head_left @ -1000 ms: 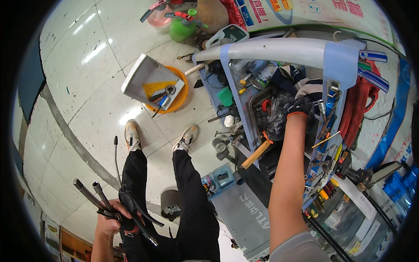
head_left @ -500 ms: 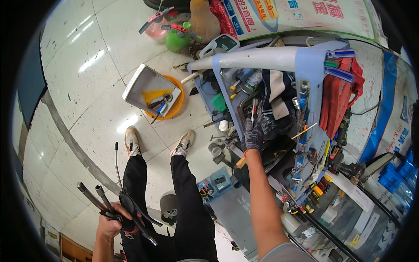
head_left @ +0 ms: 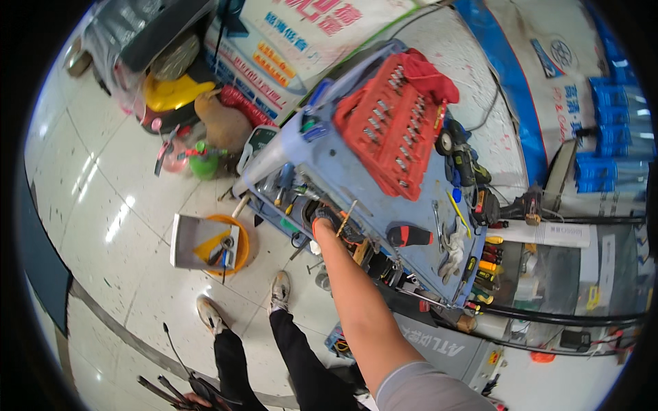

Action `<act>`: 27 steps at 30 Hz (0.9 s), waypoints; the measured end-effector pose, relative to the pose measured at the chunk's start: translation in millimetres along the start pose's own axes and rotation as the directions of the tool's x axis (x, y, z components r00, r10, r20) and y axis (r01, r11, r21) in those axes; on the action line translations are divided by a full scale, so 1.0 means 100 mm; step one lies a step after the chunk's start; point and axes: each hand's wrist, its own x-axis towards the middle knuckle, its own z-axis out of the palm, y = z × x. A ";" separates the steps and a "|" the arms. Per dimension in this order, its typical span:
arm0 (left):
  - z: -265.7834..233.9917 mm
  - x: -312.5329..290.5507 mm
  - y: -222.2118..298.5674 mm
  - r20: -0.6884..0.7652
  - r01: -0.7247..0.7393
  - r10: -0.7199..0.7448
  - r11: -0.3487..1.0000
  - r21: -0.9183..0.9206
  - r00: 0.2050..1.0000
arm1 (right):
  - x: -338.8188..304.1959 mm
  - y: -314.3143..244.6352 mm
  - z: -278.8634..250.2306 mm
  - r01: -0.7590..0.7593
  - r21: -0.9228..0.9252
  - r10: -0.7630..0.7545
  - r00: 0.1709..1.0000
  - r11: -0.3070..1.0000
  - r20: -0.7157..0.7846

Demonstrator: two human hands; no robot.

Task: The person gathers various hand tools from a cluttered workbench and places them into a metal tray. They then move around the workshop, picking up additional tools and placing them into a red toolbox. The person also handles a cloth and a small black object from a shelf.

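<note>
Right hand [head_left: 334, 228], gloved, reaches into the cart [head_left: 384, 205] edge tray at 12 o'clock; its grasp is hidden, cannot tell. Left hand [head_left: 195, 399], at 7 o'clock, is closed on two long black rods [head_left: 164, 392]: stiff, probably light, best gripped mid-length. One red socket tray [head_left: 391, 120] lies at 1 o'clock.

You stand on glossy white floor tiles [head_left: 103, 205]; a printed banner [head_left: 288, 41] hangs upper centre, blue sheeting [head_left: 521, 75] upper right.

Red socket tray [head_left: 392, 133], orange bucket [head_left: 233, 245], green bottle [head_left: 204, 164]
</note>
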 end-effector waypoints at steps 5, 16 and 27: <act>0.27 -0.20 0.04 -0.195 -0.069 0.117 0.969 0.239 0.974 | -0.05 -0.24 -0.18 -0.013 0.135 0.006 0.999 0.991 0.048; 1.44 0.24 0.25 -0.015 -0.170 0.185 0.930 0.325 0.983 | -2.22 0.55 -2.02 0.473 0.616 -0.776 0.412 0.630 0.478; 2.30 0.56 -0.22 0.022 -0.172 0.174 0.932 0.319 0.985 | 0.31 0.11 -3.22 0.361 0.245 -0.339 0.932 0.900 -0.128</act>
